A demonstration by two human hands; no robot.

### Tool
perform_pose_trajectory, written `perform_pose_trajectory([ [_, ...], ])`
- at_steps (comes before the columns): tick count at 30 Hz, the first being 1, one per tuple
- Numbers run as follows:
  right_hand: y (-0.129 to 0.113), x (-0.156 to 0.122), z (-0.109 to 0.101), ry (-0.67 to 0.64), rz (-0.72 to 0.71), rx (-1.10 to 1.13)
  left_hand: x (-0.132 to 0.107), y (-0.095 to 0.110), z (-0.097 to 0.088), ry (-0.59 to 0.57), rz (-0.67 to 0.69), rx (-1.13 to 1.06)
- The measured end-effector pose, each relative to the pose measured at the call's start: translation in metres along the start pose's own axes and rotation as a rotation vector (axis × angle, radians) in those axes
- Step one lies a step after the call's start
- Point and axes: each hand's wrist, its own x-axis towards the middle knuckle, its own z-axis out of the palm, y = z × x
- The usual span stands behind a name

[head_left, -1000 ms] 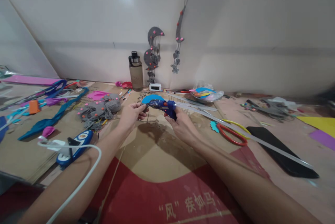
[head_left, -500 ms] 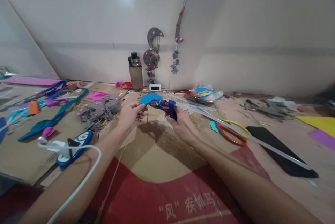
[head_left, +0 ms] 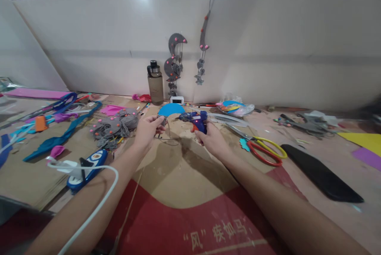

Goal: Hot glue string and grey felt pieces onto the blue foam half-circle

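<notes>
My right hand (head_left: 210, 138) grips a blue hot glue gun (head_left: 198, 119) with an orange trigger, its nozzle aimed left. A clear glue stick (head_left: 228, 119) sticks out from its back end. With thumb and fingers, my left hand (head_left: 149, 131) pinches a small grey felt piece (head_left: 164, 121), and a thin grey cord (head_left: 168, 130) trails down from it. A gap lies between the nozzle and the felt. Behind my hands is a blue disc (head_left: 172, 109) on the cardboard sheet (head_left: 166, 185).
Left are grey felt pieces with pompoms (head_left: 114, 126) and a blue power strip (head_left: 89, 167) with a white cable crossing my left forearm. Scissors (head_left: 264, 149) and a black flat object (head_left: 320, 173) lie right. A bottle (head_left: 155, 84) stands at the back; felt hangings (head_left: 175, 58) are on the wall.
The glue gun has moved right, away from the grey felt piece. Its long glue stick now points less toward me. My left hand keeps its pinch in nearly the same place.
</notes>
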Motion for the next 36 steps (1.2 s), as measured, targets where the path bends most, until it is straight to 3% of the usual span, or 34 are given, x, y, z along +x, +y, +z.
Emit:
perform_pose_trajectory([
  [5, 0.013, 0.013, -0.006, -0.063, 0.257, 0.129, 0.000, 0.003, 0.001, 0.012, 0.051, 0.005],
  [8, 0.016, 0.018, -0.018, -0.111, 0.373, -0.102, -0.001, 0.005, 0.001, 0.018, 0.111, 0.052],
  [10, 0.013, 0.016, -0.026, -0.049, 0.288, -0.406, -0.003, 0.007, 0.001, 0.023, 0.138, 0.103],
  [12, 0.005, 0.011, -0.029, 0.101, 0.078, -0.680, -0.006, 0.010, 0.002, 0.034, 0.182, 0.178],
  [14, -0.007, 0.004, -0.022, 0.198, -0.119, -0.748, -0.011, 0.014, 0.004, 0.065, 0.254, 0.299],
  [16, -0.022, -0.001, -0.003, 0.140, -0.229, -0.561, -0.017, 0.018, 0.006, 0.107, 0.345, 0.458],
  [18, -0.036, 0.000, 0.025, 0.075, -0.236, -0.251, -0.021, 0.021, 0.007, 0.131, 0.450, 0.597],
  [21, -0.050, 0.008, 0.063, -0.023, -0.024, 0.240, -0.024, 0.024, 0.007, 0.177, 0.591, 0.690],
  [23, -0.055, 0.014, 0.078, -0.051, 0.078, 0.419, -0.023, 0.024, 0.007, 0.182, 0.599, 0.664],
  [30, -0.051, 0.020, 0.072, 0.088, -0.027, 0.466, -0.018, 0.017, 0.009, -0.049, 0.251, 0.144],
  [36, -0.046, 0.024, 0.074, 0.164, -0.031, 0.487, -0.016, 0.011, 0.014, -0.084, 0.160, -0.071],
])
